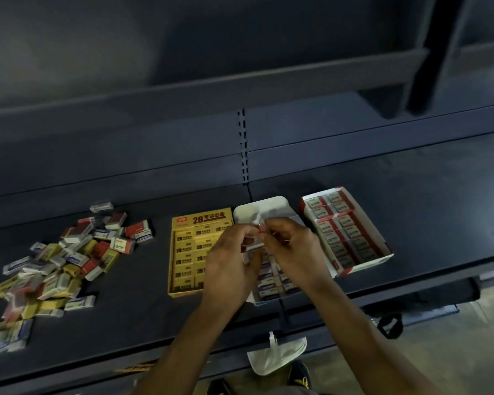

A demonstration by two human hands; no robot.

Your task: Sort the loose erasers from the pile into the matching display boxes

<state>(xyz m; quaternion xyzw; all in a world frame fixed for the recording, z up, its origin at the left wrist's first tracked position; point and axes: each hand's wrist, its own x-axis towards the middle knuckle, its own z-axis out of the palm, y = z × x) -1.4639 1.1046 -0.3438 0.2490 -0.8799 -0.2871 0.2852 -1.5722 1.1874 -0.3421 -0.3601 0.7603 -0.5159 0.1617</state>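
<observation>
A pile of loose erasers (60, 260) in yellow, red and blue-white wrappers lies at the left of the dark shelf. Three display boxes stand in a row: a yellow box (183, 252), a white box (264, 208) with blue-white erasers in the middle, and a red-and-white box (351, 232) at the right. Both hands hover over the white box. My left hand (231, 263) holds red-wrapped erasers (253, 246) against its fingers. My right hand (293, 246) pinches a small red eraser (261, 228) at the fingertips, touching the left hand's fingers.
The dark shelf (425, 195) runs the whole width, with a slotted upright (243, 146) at the back and another shelf above. A white bag (277, 356) hangs below the front edge. A shoe (298, 373) stands on the floor.
</observation>
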